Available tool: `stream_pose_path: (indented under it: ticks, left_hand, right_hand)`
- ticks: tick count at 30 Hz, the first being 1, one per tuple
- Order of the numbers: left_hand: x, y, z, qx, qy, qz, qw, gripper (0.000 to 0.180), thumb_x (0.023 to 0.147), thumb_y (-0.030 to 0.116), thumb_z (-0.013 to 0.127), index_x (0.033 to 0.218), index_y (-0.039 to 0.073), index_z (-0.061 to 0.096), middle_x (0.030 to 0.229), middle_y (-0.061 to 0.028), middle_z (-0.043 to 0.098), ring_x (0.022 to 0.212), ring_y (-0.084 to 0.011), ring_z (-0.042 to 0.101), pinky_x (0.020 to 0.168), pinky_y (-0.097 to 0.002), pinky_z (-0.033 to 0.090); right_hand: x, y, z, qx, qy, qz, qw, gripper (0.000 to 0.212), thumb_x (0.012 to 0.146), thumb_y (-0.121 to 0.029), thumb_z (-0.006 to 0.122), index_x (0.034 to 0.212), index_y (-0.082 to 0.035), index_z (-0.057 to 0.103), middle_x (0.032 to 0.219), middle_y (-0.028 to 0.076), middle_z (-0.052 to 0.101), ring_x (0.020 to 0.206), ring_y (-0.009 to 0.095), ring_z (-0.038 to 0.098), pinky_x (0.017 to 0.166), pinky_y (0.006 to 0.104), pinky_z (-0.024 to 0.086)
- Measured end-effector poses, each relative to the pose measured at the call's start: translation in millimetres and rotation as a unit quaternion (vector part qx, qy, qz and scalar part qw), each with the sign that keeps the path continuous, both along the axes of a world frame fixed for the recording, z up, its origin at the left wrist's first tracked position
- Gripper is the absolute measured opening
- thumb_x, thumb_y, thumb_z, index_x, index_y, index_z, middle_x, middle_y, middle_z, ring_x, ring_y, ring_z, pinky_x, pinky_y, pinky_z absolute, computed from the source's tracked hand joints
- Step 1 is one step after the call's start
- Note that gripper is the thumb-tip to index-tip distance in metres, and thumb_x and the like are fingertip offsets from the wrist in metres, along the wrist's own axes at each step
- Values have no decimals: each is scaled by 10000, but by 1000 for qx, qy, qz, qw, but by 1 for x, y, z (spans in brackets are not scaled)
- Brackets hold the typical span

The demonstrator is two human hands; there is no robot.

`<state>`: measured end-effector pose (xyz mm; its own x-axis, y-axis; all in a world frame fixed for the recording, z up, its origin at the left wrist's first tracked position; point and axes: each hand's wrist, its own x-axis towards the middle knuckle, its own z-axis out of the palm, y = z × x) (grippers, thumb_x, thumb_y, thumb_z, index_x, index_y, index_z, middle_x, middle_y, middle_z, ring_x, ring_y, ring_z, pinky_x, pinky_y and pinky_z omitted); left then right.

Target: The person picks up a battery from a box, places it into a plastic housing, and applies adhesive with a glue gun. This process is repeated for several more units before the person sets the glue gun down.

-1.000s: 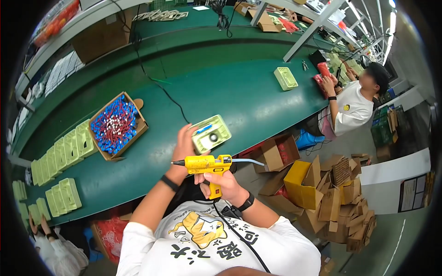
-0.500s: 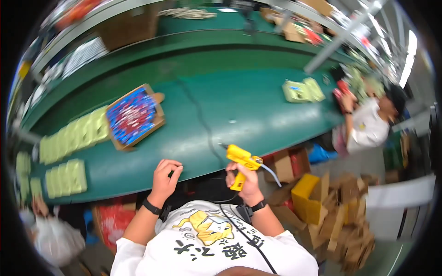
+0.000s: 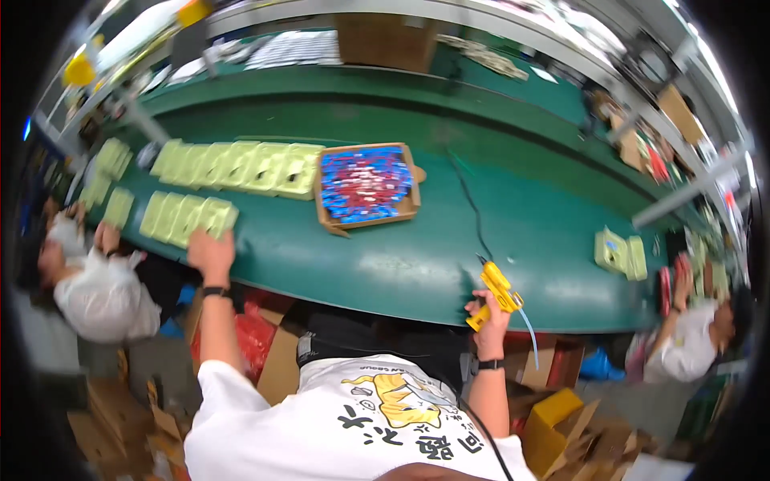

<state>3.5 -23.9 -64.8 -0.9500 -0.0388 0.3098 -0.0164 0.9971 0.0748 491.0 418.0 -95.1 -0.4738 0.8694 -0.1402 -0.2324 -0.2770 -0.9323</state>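
My right hand (image 3: 492,314) is wrapped around the handle of a yellow hot glue gun (image 3: 499,286). Its dark nozzle points up and away over the green table, and a pale glue stick trails from its back end. On the left, my left hand (image 3: 212,253) grips the near edge of a light green molded tray (image 3: 216,216), the rightmost of a short overlapping row. Behind it runs a longer row of similar trays (image 3: 261,168). An open cardboard box (image 3: 411,207) full of small blue and red pieces stands right of that row.
A dark cord (image 3: 473,200) crosses the green table (image 3: 385,272). Two light green trays (image 3: 613,252) lie at the far right near a co-worker (image 3: 690,341); another co-worker (image 3: 100,293) sits at the left. Shelves run behind, and cardboard boxes (image 3: 553,433) crowd the floor.
My left hand has gone from the table's front edge out left to the short tray row and taken hold of a tray. The view has swung left; my right hand still holds the glue gun.
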Motion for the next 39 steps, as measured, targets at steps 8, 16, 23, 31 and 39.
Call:
stream_pose_path:
  ticks: [8,16,23,31,39]
  left_hand:
    - [-31,-61,7,-37,-4,-58,998,830,1056,724,670,1522,38,675,1425,-285,727,1292,-497,706,1106,-609,553]
    - [12,-46,44,116,-136,-358,917,345,1047,234,758,1343,58,772,1210,-185,735,1157,-415,722,994,-501,586]
    - [36,5,90,-13,-100,-438,894,368,797,7,853,1158,76,843,1020,-142,683,1014,-403,705,913,-492,590]
    - [55,32,123,-119,-159,-482,853,192,773,39,901,954,73,846,1001,-123,704,1005,-379,726,877,-516,586]
    - [167,95,155,-80,-252,-535,802,185,827,111,900,942,46,771,930,-139,734,929,-413,726,849,-506,594]
  right_hand:
    - [-16,-1,3,-24,4,25,999,273,1108,-208,737,1169,57,762,1046,151,805,711,201,716,711,384,619]
    - [-5,6,-12,-13,29,62,998,286,1123,-167,738,1327,32,719,1106,133,811,722,181,736,695,364,634]
    - [-8,5,-10,-22,37,81,996,292,1130,-165,730,1351,25,721,1129,133,808,726,167,734,707,367,649]
    - [-3,6,-9,-32,61,67,995,224,1125,-153,725,1226,43,760,1108,163,800,718,184,724,701,379,639]
    - [-5,2,-4,-9,50,82,995,194,1131,-131,708,1211,36,765,1103,152,797,732,181,728,705,378,630]
